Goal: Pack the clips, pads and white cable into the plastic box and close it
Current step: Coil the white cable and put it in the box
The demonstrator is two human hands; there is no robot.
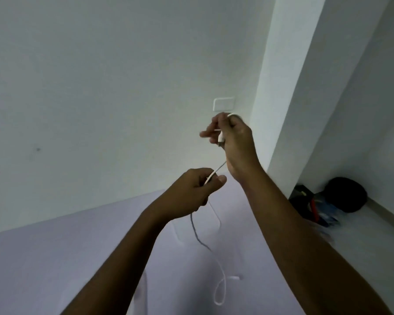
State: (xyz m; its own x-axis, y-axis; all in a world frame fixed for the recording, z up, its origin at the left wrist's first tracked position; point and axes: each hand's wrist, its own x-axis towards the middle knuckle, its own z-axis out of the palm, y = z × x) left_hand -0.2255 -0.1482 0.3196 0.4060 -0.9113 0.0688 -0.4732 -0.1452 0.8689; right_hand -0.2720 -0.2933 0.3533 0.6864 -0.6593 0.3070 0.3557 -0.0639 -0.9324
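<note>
We hold the thin white cable [218, 171] up before the wall [100, 87], right hand [236, 142] curled round its plug end, left hand [195, 192] pinching it lower, slack looping down over a faint clear box [218, 220] whose contents we cannot tell

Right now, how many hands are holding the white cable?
2. The right hand grips the white cable at its upper end; the left hand pinches it lower down, and the rest hangs loose below.
</note>
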